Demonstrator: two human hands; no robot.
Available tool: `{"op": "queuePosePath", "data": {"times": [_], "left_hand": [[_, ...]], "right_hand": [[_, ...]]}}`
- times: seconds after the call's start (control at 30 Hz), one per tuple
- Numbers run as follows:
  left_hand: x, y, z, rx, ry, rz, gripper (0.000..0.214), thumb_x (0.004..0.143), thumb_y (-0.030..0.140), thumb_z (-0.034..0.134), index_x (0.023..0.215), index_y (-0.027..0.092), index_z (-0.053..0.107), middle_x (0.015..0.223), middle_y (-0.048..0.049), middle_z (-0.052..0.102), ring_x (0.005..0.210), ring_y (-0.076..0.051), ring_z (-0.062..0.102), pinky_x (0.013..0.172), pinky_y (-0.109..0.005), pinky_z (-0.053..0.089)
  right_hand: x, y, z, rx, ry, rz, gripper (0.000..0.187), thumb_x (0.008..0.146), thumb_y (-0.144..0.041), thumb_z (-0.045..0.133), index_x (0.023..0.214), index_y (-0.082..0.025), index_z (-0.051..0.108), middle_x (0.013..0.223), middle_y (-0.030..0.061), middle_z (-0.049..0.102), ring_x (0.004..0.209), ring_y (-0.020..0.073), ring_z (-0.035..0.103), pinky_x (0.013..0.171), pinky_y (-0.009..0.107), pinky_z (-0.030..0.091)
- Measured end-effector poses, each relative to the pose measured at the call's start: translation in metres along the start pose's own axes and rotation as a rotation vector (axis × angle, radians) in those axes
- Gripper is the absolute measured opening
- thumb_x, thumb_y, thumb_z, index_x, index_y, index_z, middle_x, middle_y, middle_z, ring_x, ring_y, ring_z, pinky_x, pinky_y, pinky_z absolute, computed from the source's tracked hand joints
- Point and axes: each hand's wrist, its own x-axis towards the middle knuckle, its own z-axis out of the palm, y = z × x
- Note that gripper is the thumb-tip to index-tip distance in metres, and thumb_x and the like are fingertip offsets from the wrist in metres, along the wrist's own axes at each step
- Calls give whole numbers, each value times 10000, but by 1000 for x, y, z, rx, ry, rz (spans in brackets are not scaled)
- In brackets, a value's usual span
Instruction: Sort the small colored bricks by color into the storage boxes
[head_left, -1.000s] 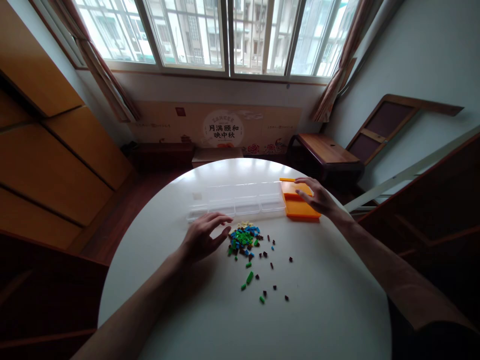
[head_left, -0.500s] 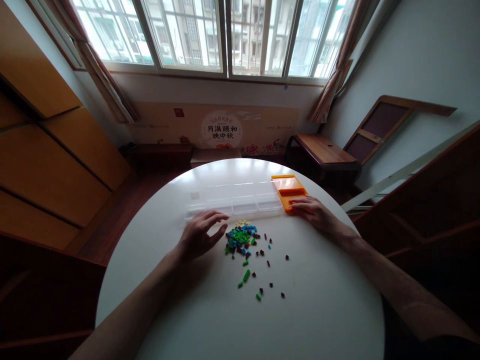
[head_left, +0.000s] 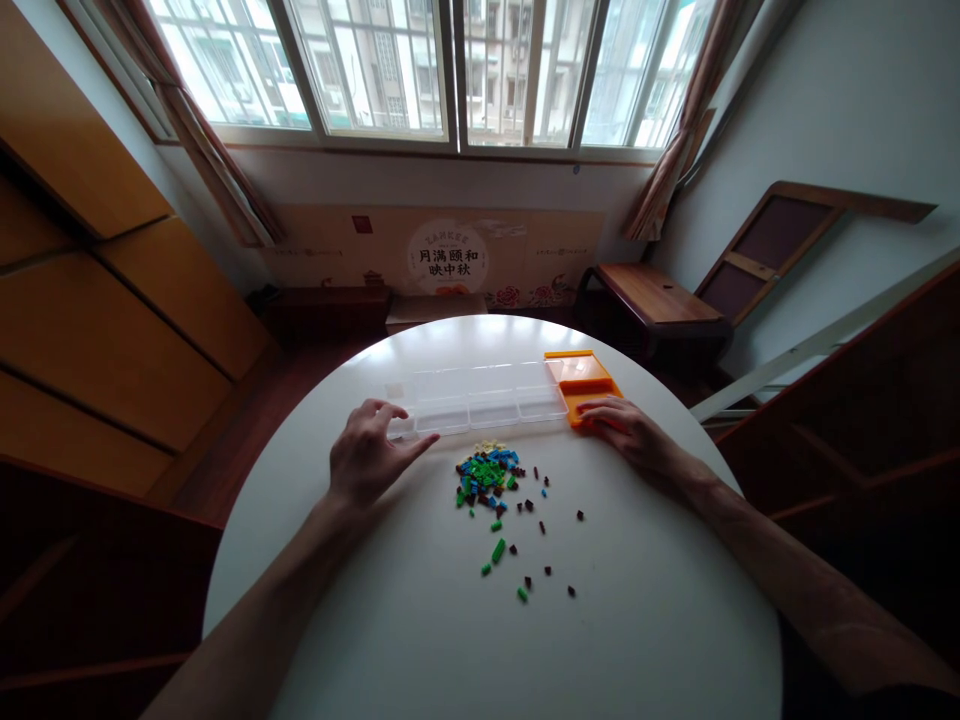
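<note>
My left hand (head_left: 369, 452) is at the left end of a clear plastic compartment box (head_left: 442, 420), thumb stretched out and apart from the curled fingers. I cannot tell whether its fingertips touch the box. At the right end of that box lies an orange tray (head_left: 589, 386) with a raised bar across it. My right hand (head_left: 626, 428) grips the tray's near right corner, its thumb mostly hidden. In front of the box is a heap of small building bricks (head_left: 487, 472), green, blue, brown and pale yellow. Several green and dark brown bricks lie scattered nearer to me.
All this lies on a round white table (head_left: 420, 630). Beyond its far edge are a low wooden table (head_left: 651, 292) and a printed cardboard panel (head_left: 315, 235) under the window. An orange-brown cabinet (head_left: 90, 330) stands on the left.
My left hand has moved left, from beside the brick heap to the clear box's left end. My right hand stays at the orange tray. The view has shifted slightly.
</note>
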Motion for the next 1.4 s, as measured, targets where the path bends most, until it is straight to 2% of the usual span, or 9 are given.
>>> {"op": "queuePosePath", "data": {"times": [0.23, 0.37, 0.8, 1.0, 1.1, 1.17, 1.23, 1.3, 1.4], "left_hand": [[0, -4, 9, -66, -19, 6, 477, 881, 707, 815, 905, 238, 727, 1072, -79, 727, 985, -298, 703, 710, -361, 551], [0, -4, 13, -56, 18, 43, 447, 916, 681, 789, 867, 240, 733, 1027, -77, 742, 972, -294, 697, 727, -365, 560], [5, -5, 19, -67, 9, 27, 408, 911, 630, 818, 830, 239, 737, 1017, -71, 742, 970, -299, 690, 781, -400, 566], [7, -2, 11, -42, 81, 16, 457, 912, 682, 791, 923, 228, 739, 1088, -111, 732, 1012, -335, 669, 872, -461, 574], [1, 11, 0, -82, 78, 70, 436, 964, 643, 744, 1045, 215, 745, 1179, -135, 731, 1078, -364, 684, 988, -539, 563], [-9, 27, -4, -139, -22, 168, 482, 988, 655, 710, 1176, 211, 733, 1258, -138, 736, 1156, -370, 698, 1047, -558, 555], [-22, 44, -3, -208, -210, 319, 755, 908, 760, 751, 1431, 225, 647, 1458, -151, 686, 1328, -401, 655, 1137, -582, 524], [-33, 59, 4, -265, -373, 464, 1188, 771, 898, 776, 1677, 214, 425, 1678, -191, 521, 1515, -451, 527, 1277, -625, 412], [-41, 71, 17, -320, -534, 566, 1505, 658, 985, 772, 1793, 211, 159, 1803, -212, 320, 1632, -473, 381, 1370, -639, 278]], "right_hand": [[3, -46, 3, -25, 7, 174, 254, 1086, -357, 625, 1282, -305, 777, 1412, 76, 737, 1325, 305, 698, 1204, 583, 563], [5, -51, 8, -20, 34, 199, 234, 1071, -386, 644, 1235, -291, 782, 1338, 75, 766, 1265, 306, 724, 1152, 552, 601], [12, -37, 17, -50, 60, 151, 157, 1041, -360, 664, 1126, -283, 772, 1268, 59, 791, 1203, 310, 746, 1097, 557, 623], [3, -65, 7, -77, 222, 41, 248, 1057, -348, 606, 1246, -271, 748, 1239, 114, 780, 1252, 364, 711, 1135, 628, 585], [-22, -103, 10, -35, 83, 12, 453, 1047, -379, 642, 1497, -328, 637, 1426, 106, 723, 1371, 396, 658, 1176, 661, 553], [-45, -130, 21, -11, -91, -22, 757, 1010, -456, 718, 1697, -351, 418, 1659, 87, 563, 1528, 402, 543, 1262, 645, 496], [-67, -149, 37, -24, -219, -48, 1108, 924, -641, 795, 1793, -320, 187, 1812, 92, 334, 1645, 439, 377, 1353, 674, 362], [-82, -157, 54, -58, -266, -53, 1387, 804, -827, 814, 1809, -282, 29, 1857, 126, 167, 1684, 486, 261, 1363, 713, 302], [-86, -150, 73, -90, -262, -25, 1470, 796, -881, 778, 1795, -248, -95, 1862, 156, 83, 1697, 485, 215, 1356, 703, 317]]}}
